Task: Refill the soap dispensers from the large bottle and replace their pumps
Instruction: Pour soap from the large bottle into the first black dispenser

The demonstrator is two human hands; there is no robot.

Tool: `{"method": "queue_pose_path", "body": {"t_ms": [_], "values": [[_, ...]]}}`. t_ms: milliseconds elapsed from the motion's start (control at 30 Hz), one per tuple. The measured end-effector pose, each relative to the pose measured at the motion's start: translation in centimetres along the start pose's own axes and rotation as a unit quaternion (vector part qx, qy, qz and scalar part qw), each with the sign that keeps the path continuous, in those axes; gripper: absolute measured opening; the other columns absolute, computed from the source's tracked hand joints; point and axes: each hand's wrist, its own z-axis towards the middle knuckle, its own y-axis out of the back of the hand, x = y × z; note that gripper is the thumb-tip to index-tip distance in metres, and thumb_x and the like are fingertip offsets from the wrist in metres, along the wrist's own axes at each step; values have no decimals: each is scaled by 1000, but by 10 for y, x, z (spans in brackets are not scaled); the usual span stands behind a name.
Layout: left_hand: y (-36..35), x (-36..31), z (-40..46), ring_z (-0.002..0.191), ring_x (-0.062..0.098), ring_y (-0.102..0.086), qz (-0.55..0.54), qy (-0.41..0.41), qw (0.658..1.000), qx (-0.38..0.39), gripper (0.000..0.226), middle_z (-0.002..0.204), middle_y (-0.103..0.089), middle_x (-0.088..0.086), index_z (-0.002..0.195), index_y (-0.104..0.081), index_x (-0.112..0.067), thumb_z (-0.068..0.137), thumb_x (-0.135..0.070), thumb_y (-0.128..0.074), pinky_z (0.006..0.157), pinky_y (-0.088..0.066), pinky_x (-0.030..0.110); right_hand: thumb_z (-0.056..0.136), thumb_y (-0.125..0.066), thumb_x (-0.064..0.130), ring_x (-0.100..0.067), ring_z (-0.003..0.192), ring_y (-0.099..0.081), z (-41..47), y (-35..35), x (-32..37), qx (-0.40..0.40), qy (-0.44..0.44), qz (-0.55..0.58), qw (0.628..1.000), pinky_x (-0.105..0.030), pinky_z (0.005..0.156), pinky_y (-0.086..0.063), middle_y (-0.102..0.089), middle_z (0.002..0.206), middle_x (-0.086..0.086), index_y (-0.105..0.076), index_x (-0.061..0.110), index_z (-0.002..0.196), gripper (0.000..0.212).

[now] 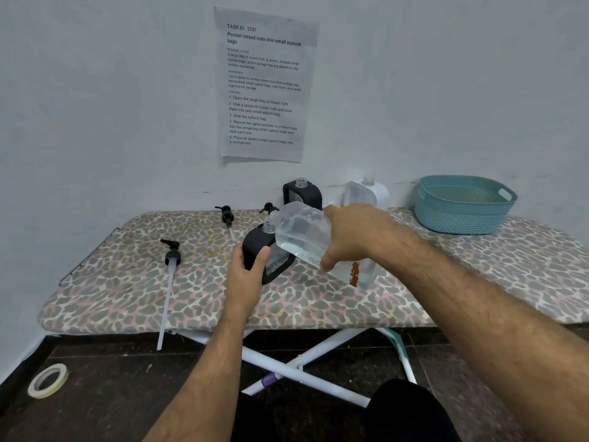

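Gripping the tilted large bottle (302,237) in the right hand (357,237), its mouth at the open neck of a black dispenser (264,260) on the leopard-print tabletop (127,282), the left hand (247,275) clasps that dispenser's side, pumps (172,256) lying nearby.

A black soap dispenser (264,256) is standing in the middle of the leopard-print padded worktop (127,282). The left hand (245,275) is holding its left side. The right hand (353,240) is tipping a large clear plastic bottle (299,234) over it from the right. Behind them, by the wall, another black dispenser (302,194) and a white dispenser (366,193) are standing. A teal plastic basket (462,205) is sitting far right. A long-tubed black pump (169,282) is lying to the left, and a shorter black pump (228,216) is lying behind it.
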Motion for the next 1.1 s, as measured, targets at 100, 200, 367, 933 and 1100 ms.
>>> {"method": "queue_pose_path", "body": {"t_ms": [100, 200, 367, 933, 1100], "values": [[0, -1, 0, 109, 11, -63, 2, 0, 1000, 1, 42, 119, -65, -5, 131, -53, -20, 93, -37, -62, 95, -53, 36, 66, -80, 59, -16, 86, -51, 1, 1, 1, 1, 0, -4, 1000, -32, 65, -47, -50, 93, 7, -40, 23, 138, 90], [0, -1, 0, 110, 13, -63, 0, 1, 1000, 2, 43, 120, -65, -3, 131, -53, -20, 93, -37, -62, 97, -53, 39, 66, -80, 59, -16, 86, -51, 1, 1, 0, 2, 1, -6, 1000, -33, 66, -48, -51, 94, 7, -39, 23, 140, 92], [-1, -2, -2, 109, 13, -63, 1, 1, 1000, 2, 41, 118, -65, -5, 130, -54, -22, 93, -37, -62, 97, -53, 42, 66, -80, 58, -16, 87, -50, 1, 1, 1, 3, 3, -7, 1000, -33, 67, -48, -51, 94, 6, -40, 22, 139, 91], [0, -3, -1, 110, 14, -64, 4, 6, 1000, 7, 38, 119, -66, -3, 127, -55, -21, 93, -37, -63, 99, -52, 45, 66, -80, 59, -17, 90, -50, -1, 0, 1, 10, -7, -2, 1000, -34, 68, -46, -55, 103, 4, -39, 23, 140, 91], [0, -3, -1, 110, 13, -64, 4, 1, 1000, 6, 39, 119, -66, -4, 128, -55, -21, 93, -38, -63, 99, -52, 44, 67, -80, 58, -17, 89, -50, -1, 0, 1, 8, -5, -1, 1000, -33, 68, -46, -55, 103, 5, -39, 23, 140, 92]]}}
